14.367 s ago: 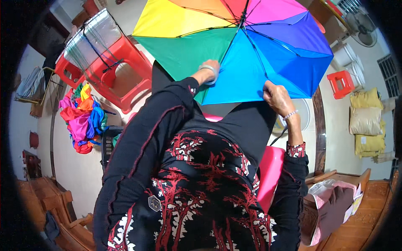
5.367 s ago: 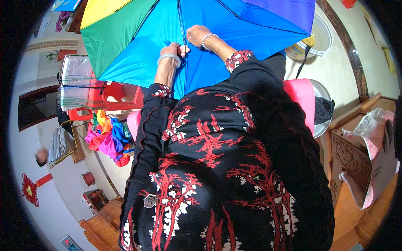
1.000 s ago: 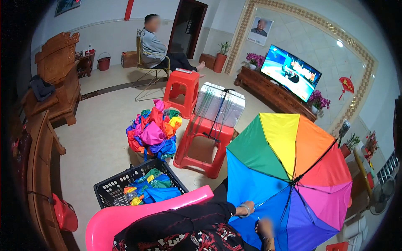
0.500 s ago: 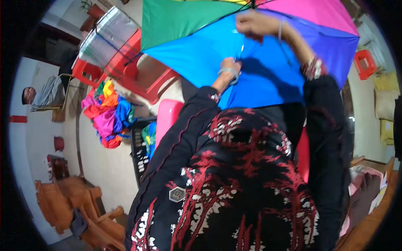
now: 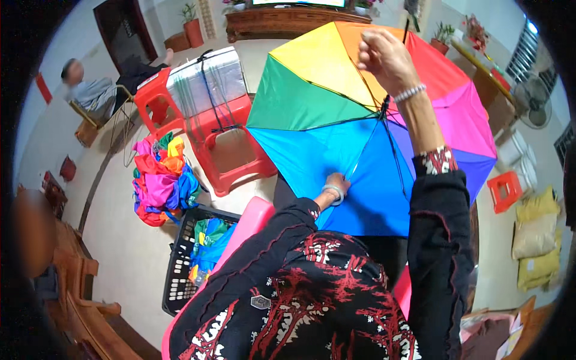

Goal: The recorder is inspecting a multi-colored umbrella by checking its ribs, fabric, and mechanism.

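Observation:
In front of me an open rainbow umbrella [image 5: 318, 147] lies with its inner side and dark ribs toward me. My left hand [image 5: 337, 183] is closed on the fabric at the seam between its light blue and darker blue panels, near the edge close to my body. My right hand [image 5: 389, 60] is raised over the orange panel with fingers curled in a pinch; anything between them is too small to make out. The ribs meet at a dark hub [image 5: 383, 108] just below my right wrist.
Left of me stand red plastic stools [image 5: 231, 165] with a silvery wrapped box [image 5: 210, 75], a pile of colourful fabric [image 5: 161, 183] and a black crate [image 5: 180, 270] holding more. A person [image 5: 96, 90] sits farther left. Yellow sacks [image 5: 534, 231] lie at right.
My right hand has risen from low over the blue panel to high above the umbrella. The left hand stays at the seam. My view has tilted up, showing more of the room.

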`<state>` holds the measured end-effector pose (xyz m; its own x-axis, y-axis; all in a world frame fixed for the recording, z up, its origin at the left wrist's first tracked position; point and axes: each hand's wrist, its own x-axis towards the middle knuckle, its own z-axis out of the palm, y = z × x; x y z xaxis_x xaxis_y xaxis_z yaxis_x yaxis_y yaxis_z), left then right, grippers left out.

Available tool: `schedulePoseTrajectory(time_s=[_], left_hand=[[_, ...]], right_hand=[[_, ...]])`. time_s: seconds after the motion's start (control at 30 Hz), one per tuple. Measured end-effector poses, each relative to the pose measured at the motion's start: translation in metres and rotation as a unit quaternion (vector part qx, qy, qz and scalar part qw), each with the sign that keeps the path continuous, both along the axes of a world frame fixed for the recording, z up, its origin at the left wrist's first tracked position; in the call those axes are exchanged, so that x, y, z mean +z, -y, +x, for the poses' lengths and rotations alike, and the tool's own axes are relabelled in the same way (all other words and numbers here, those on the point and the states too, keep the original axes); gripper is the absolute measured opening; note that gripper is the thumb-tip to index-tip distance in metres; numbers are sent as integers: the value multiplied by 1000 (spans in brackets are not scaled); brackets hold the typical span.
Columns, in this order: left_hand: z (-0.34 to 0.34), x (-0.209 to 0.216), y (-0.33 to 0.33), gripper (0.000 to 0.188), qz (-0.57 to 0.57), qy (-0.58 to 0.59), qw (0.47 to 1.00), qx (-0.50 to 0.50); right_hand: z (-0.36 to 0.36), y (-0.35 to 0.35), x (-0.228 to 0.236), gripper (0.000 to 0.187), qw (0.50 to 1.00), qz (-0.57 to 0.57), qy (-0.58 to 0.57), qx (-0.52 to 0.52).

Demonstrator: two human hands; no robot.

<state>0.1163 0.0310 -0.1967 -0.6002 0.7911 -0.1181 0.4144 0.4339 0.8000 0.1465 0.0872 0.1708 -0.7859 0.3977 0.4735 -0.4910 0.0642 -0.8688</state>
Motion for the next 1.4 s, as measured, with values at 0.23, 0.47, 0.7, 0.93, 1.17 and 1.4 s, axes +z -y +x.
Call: schedulePoseTrajectory(time_s=[0.23,0.47,0.7,0.93,1.17,1.4], left_hand=[[-4,0,-3,20,55,-92,994,28],[10,4,-2,21,25,23,999,16],[-5,2,0,20,15,68,998,-1],[0,28,4,23,-27,32,999,1],[-5,15,1,25,-33,3,999,27],[-11,-12,-4,27,-26,-4,998,55]], right_hand=[[-1,-6,-20,8,995,-88,40,-23],[13,-5,-30,8,992,-107,56,-41],[35,-13,-58,8,987,-42,129,-88],[103,-74,-201,13,819,306,417,-250],[88,-11,-303,9,868,-47,461,-181],[69,19,-318,7,904,-135,359,-189]])
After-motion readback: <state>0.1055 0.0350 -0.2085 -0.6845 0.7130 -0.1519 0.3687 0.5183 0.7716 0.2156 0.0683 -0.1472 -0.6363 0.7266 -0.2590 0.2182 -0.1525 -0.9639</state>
